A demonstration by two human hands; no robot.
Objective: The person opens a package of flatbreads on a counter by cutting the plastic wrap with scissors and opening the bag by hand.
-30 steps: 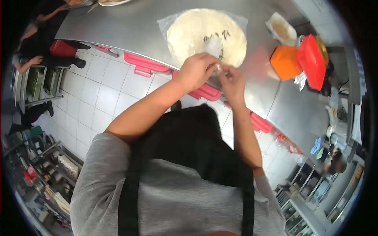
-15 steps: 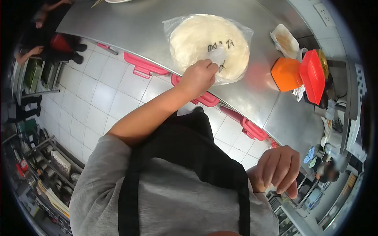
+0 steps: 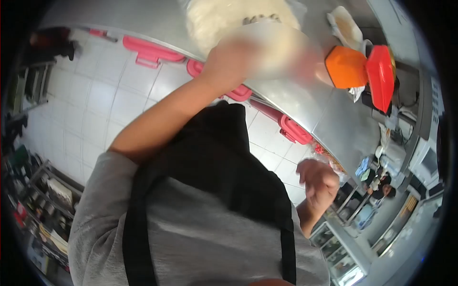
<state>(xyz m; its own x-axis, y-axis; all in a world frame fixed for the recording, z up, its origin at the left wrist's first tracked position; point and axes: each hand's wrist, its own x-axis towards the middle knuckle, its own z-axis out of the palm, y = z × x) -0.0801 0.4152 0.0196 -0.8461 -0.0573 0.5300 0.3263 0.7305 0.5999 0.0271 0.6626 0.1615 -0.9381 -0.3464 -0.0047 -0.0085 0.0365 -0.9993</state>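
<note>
Stretching across the far side, the steel counter (image 3: 292, 101) carries the big pale bagged dough (image 3: 224, 20) along its near edge, black writing showing through, with an orange container (image 3: 344, 67) off to the right and a red container (image 3: 380, 78) just beyond it! Here's the left hand (image 3: 233, 58) at the bag's near side, too blurred to tell whether it's clamped on; the right hand (image 3: 318, 183) hangs near the body, fingers bent, though whether they close fully I can't tell.
</note>
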